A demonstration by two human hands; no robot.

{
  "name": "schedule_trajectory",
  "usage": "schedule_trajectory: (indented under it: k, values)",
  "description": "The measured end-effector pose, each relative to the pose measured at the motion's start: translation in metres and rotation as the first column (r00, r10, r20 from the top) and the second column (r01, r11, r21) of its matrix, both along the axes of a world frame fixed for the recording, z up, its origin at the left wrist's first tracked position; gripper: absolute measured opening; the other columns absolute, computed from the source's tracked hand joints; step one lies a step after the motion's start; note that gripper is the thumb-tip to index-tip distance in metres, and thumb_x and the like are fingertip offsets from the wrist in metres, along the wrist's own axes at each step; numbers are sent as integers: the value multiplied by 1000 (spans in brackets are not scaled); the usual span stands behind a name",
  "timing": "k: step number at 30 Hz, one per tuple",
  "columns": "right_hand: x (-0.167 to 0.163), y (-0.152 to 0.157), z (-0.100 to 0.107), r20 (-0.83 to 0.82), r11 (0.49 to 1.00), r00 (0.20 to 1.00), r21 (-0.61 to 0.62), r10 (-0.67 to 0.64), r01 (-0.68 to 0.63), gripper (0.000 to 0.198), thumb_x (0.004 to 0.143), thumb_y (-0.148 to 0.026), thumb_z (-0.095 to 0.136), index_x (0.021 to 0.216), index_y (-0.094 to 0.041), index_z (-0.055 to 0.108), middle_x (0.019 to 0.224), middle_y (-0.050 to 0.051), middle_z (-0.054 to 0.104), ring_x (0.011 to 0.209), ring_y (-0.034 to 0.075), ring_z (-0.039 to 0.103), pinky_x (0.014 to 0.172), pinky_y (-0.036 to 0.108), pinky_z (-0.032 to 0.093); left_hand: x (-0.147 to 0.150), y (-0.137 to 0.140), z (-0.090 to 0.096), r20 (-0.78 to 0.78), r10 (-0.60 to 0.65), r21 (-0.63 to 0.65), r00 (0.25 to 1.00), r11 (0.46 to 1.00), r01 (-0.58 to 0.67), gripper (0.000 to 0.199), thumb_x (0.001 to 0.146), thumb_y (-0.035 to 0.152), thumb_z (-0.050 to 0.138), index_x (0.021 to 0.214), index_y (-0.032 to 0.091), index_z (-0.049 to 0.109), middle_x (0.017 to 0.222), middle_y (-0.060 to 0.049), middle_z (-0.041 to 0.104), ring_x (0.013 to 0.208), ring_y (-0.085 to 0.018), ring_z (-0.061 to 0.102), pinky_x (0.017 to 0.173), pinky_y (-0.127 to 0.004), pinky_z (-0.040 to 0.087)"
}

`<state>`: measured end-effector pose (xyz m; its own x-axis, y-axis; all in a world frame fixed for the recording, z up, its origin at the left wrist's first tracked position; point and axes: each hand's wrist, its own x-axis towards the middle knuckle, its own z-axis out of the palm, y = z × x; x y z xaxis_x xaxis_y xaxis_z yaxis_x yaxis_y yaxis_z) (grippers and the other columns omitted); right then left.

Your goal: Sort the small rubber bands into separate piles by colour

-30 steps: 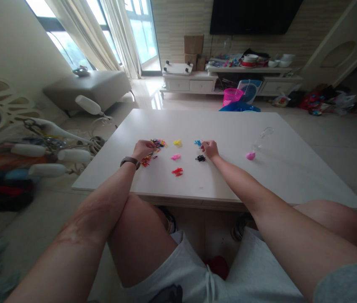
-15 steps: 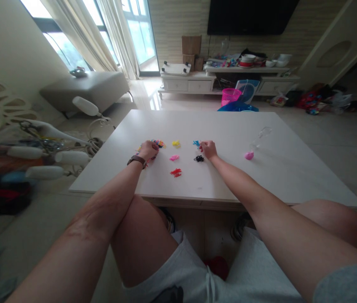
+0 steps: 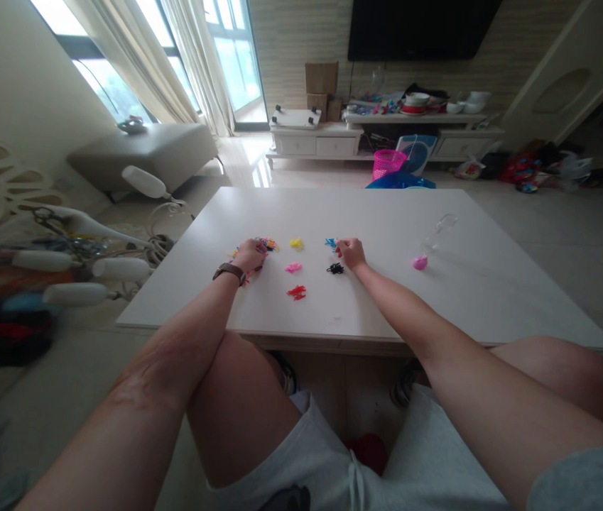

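My left hand, with a dark watch on its wrist, rests with curled fingers on a pile of mixed small coloured pieces that look like tiny rubber bands. It hides part of the pile. My right hand is pinched beside a small blue heap; a speck of red shows by its fingertips, too small to name. Just below it lies a black heap. Between my hands sit a yellow heap, a pink heap and a red heap.
On the white table, a pink object and a clear plastic item lie to the right. A white lamp with several arms stands beyond the left edge. Behind the table are a pink basket and a TV cabinet.
Both hands stay almost in place, with only slight finger motion. The view has shifted very slightly. The heaps look the same.
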<state>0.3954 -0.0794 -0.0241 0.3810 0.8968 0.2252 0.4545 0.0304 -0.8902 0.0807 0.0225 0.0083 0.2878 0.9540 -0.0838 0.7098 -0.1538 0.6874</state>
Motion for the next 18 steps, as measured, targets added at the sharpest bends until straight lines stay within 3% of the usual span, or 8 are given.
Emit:
schedule_trajectory:
  k: [3,9,14,18]
  values:
    - [0,0,-1,-4,1000,1000,1,2,-2,45,81,-52,54,53,-19,64,46,1,56,50,15,53,60,29,41,-1,-3,6,-1,-17,-5,1000,1000,17,22,66,18,71,87,13,77,60,0,60,56,-13,50,53,-24,35]
    - [0,1,-3,-12,1000,1000,3,4,-4,43,80,-52,54,53,-19,63,46,0,55,50,15,51,59,29,40,-4,-12,19,171,-189,-122,967,970,211,24,62,24,77,83,12,77,57,1,57,50,-9,42,48,-24,30]
    - [0,2,-2,-14,1000,1000,5,11,-11,43,80,-51,54,52,-19,62,45,0,54,50,15,51,61,29,41,5,-23,31,191,-459,-240,867,835,495,32,63,33,84,89,15,79,62,-2,65,57,-12,55,51,-23,38]
    - [-1,1,-1,-11,1000,1000,10,15,-15,43,80,-50,54,51,-19,62,46,0,55,50,15,52,61,29,41,18,-32,36,157,-594,-326,789,723,609,33,64,31,85,93,16,78,76,-6,75,74,-18,68,66,-25,49]
